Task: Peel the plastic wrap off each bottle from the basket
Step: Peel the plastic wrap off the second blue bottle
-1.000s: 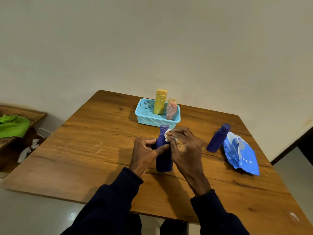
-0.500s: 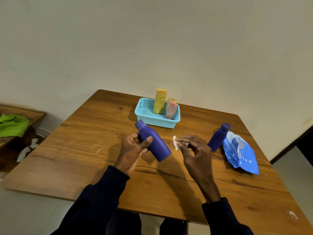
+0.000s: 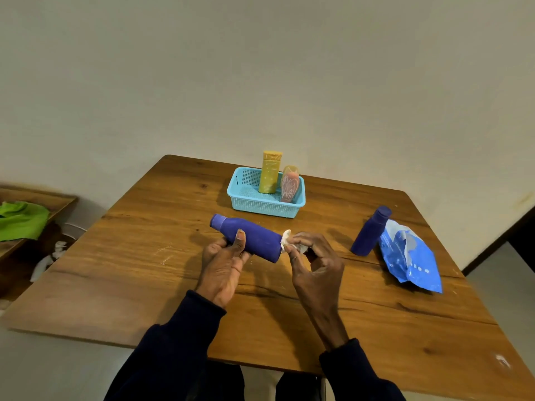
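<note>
Left hand point(image 3: 224, 264) grips the bottle point(image 3: 254, 237), thumb pressed across its side, fingers curled underneath. It's held sideways just in front of the basket point(image 3: 249, 198), cap pointing left. Right hand point(image 3: 315, 264) is at the bottle's base, thumb and forefinger pinched on a white scrap of wrap point(image 3: 286, 243) that touches the base. Inside the basket, a yellow bottle point(image 3: 270, 172) stands upright, with a pink bottle point(image 3: 290, 183) beside it. Well right of the basket, a second bottle point(image 3: 370, 231) leans against a blue bag point(image 3: 411, 256).
</note>
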